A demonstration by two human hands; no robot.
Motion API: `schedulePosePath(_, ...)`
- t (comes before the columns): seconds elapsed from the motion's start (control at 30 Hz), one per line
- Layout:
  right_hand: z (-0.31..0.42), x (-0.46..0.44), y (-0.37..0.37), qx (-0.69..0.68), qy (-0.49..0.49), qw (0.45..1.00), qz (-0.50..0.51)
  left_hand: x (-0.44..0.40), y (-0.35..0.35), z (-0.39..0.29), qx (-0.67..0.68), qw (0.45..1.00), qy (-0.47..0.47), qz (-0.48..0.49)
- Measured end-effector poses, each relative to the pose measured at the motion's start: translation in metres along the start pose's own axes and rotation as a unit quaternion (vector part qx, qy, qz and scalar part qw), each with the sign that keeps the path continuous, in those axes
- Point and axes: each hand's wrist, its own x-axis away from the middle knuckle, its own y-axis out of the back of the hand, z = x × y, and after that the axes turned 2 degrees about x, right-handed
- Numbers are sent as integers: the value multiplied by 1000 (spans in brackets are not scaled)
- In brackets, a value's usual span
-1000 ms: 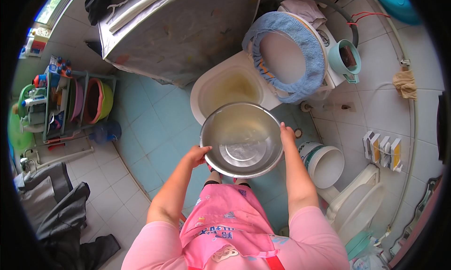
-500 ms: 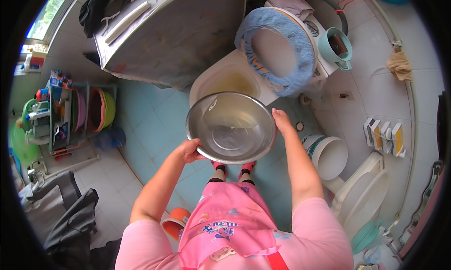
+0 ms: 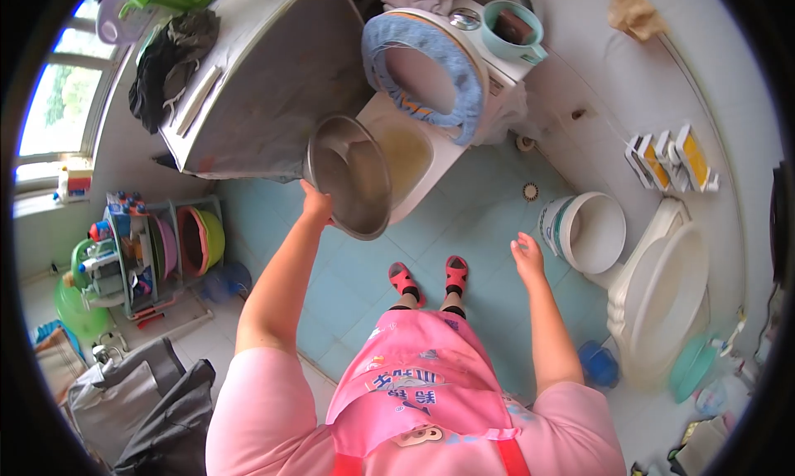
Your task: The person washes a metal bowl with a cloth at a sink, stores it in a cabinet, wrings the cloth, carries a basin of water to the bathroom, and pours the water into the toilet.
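Note:
My left hand [image 3: 317,206] is closed on the near-left rim of a metal basin [image 3: 352,182]. The basin is tipped on its side, its hollow facing right, beside the toilet bowl [image 3: 440,163]. Inside the bowl the surface looks yellowish. A blue fabric seat cover [image 3: 384,66] is on the toilet's raised seat. Away to the right, my right hand [image 3: 528,257] is over the floor with loosely bent fingers and nothing in it. The nearest thing to it is a white bucket [image 3: 609,228].
A covered box-like appliance [image 3: 273,95] stands left of the toilet. A rack [image 3: 128,257] with bottles and colored basins is at the far left. A large white tub [image 3: 662,302] leans on the right. A light-blue handled pot [image 3: 494,41] sits on the toilet tank.
The basin went from level in both hands to tipped sideways in my left hand, further left. My right hand let go and moved away to the right and down. The view shifted too.

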Motion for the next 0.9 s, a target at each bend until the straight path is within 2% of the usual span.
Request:
schedulePosePath(0.03,-6,10,5,1,2,1000,-7,5,-8,-5,-65,996,-24,-50)
schedulePosePath(0.07,-9,20,9,2,3,1000,-14,-1,-17,1,-74,996,-29,-48)
schedulePosePath(0.13,-11,38,16,-15,8,1000,-27,-8,-36,16,-231,946,-134,-183)
schedulePosePath(0.2,-8,52,22,-31,14,999,-39,26,-47,6,-222,949,-140,-173)
schedulePosePath(0.27,-9,61,31,-16,42,997,-55,38,-58,12,-239,929,-183,-216)
schedulePosePath(0.4,-7,70,44,10,77,994,-79,61,-61,21,-258,925,-186,-210)
schedulePosePath(0.9,21,84,43,16,103,991,-83,71,-46,27,-326,883,-252,-226)
